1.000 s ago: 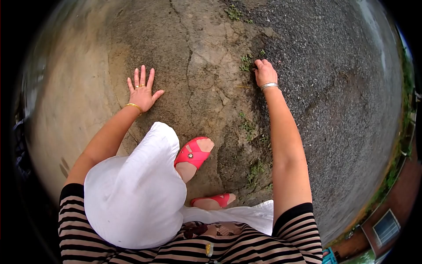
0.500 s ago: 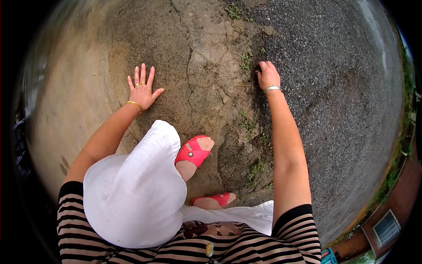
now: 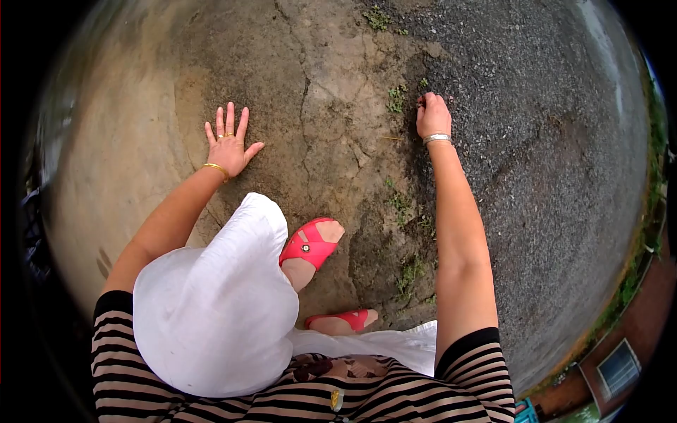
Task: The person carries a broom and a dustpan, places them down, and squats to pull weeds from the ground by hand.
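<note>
My left hand (image 3: 229,149) is open, palm down and fingers spread, over the cracked concrete (image 3: 261,84); it wears a ring and a gold bracelet (image 3: 216,168). At the border between concrete and dark gravel (image 3: 522,141), my right hand (image 3: 433,118) is closed, its fingers curled towards the thumb. A small dark spot shows by those fingertips, and I cannot tell what they hold. A silver bracelet (image 3: 437,138) circles the right wrist. Just left of this hand grows a small green weed (image 3: 396,99).
Red sandals (image 3: 310,243) are on my feet, and white trousers (image 3: 218,303) cover my bent knee. More weeds (image 3: 409,275) line the concrete's edge, and another tuft (image 3: 378,17) grows farther off. A reddish-brown structure with a window (image 3: 619,368) stands at lower right.
My right hand has turned slightly and shifted a little farther forward, so the dark spot by its fingertips shows more. My left hand stays where it was.
</note>
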### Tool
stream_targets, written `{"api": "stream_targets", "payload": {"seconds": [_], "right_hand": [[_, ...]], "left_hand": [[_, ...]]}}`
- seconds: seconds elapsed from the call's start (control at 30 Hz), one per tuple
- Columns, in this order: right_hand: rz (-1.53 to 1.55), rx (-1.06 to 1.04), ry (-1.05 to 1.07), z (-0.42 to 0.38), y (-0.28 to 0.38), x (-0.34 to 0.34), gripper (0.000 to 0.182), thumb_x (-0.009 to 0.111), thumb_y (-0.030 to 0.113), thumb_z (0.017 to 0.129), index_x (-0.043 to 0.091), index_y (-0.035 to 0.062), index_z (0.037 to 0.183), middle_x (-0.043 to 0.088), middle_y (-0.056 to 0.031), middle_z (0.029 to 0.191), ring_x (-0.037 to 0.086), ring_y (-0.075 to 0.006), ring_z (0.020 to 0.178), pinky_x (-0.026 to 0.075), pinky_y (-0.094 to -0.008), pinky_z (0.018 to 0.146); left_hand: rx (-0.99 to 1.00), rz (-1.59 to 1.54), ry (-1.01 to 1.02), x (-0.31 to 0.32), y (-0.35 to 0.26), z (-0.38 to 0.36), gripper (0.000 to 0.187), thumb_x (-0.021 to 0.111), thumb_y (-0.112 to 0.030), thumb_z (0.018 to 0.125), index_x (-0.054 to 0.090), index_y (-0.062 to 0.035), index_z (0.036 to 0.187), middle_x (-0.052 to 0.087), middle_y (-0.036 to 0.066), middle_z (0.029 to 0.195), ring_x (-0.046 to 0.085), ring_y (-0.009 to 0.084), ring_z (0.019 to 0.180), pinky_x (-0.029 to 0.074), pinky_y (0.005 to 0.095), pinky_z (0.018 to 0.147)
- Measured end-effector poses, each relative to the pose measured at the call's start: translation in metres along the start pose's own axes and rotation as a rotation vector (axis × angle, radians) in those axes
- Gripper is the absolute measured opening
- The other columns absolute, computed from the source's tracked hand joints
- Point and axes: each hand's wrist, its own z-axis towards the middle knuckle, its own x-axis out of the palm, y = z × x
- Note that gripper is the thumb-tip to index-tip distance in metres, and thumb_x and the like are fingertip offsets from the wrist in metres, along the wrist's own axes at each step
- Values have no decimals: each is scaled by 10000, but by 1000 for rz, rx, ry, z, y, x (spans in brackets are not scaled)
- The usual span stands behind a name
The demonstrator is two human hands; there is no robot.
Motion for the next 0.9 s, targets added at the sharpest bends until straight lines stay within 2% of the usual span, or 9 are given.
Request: {"api": "stream_targets", "payload": {"seconds": [0.03, 0.1, 0.23, 0.3, 0.43, 0.6, 0.73, 0.83, 0.9], "right_hand": [[-51, -14, 88, 1, 4, 0, 145, 605, 87, 765, 572, 61, 903, 580, -153, 909, 579, -350, 857, 486, -447, 747], [-76, -45, 130, -1, 11, -1, 141, 603, 94, 769, 576, 64, 904, 581, -147, 907, 583, -339, 857, 487, -441, 732], [-152, -32, 126, -1, 18, -1, 121, 597, 113, 787, 577, 69, 898, 578, -138, 892, 580, -329, 851, 481, -425, 725], [-186, -63, 94, 2, 11, 9, 102, 591, 120, 799, 578, 70, 887, 575, -135, 881, 575, -328, 846, 476, -419, 726], [5, 146, -187, 16, 4, 5, 83, 593, 118, 805, 580, 74, 873, 579, -136, 891, 570, -332, 844, 476, -431, 730], [-39, 203, -30, 39, 6, 4, 212, 623, 166, 810, 579, 98, 1006, 581, -140, 960, 575, -327, 931, 485, -427, 777], [-123, 285, 118, 45, 23, -8, 269, 653, 166, 794, 576, 104, 1045, 568, -134, 1037, 576, -327, 953, 486, -420, 791], [-138, 247, 108, 45, 18, -3, 186, 591, 155, 836, 574, 103, 1014, 572, -143, 1007, 576, -329, 946, 482, -434, 786], [-194, 147, 78, 47, 9, 9, 123, 531, 125, 855, 563, 85, 968, 575, -151, 982, 577, -326, 940, 486, -436, 767]], "left_hand": [[2, -4, 0, 0, 1, 0, 835, 430, -592, 872, 36, -182, 1483, -90, 116, 1536, -89, 334, 1407, -4, 589, 1078], [5, -13, 0, 1, 1, 0, 834, 427, -600, 871, 30, -197, 1483, -107, 114, 1534, -108, 336, 1404, -24, 592, 1076], [10, -20, -11, 2, 2, 0, 836, 424, -602, 870, 29, -194, 1484, -108, 114, 1534, -110, 339, 1403, -26, 591, 1076], [-2, -10, 20, -2, 0, 0, 838, 422, -604, 871, 27, -190, 1484, -109, 116, 1533, -112, 340, 1402, -26, 590, 1076], [3, -18, 4, -1, 0, 0, 844, 418, -608, 870, 25, -183, 1484, -111, 121, 1532, -111, 339, 1403, -27, 589, 1077], [0, -11, 34, -4, 0, 0, 837, 415, -605, 871, 30, -183, 1484, -108, 120, 1532, -110, 339, 1403, -28, 586, 1078], [3, -23, 9, -5, -1, -1, 850, 449, -582, 867, 35, -167, 1483, -96, 124, 1534, -94, 340, 1406, -6, 587, 1078], [-3, -27, 18, -6, -1, -1, 852, 454, -577, 866, 33, -167, 1483, -100, 125, 1533, -100, 339, 1405, -9, 587, 1078], [1, -30, 6, -4, -1, -1, 852, 458, -574, 866, 33, -166, 1482, -102, 126, 1533, -102, 339, 1405, -11, 588, 1078]]}}
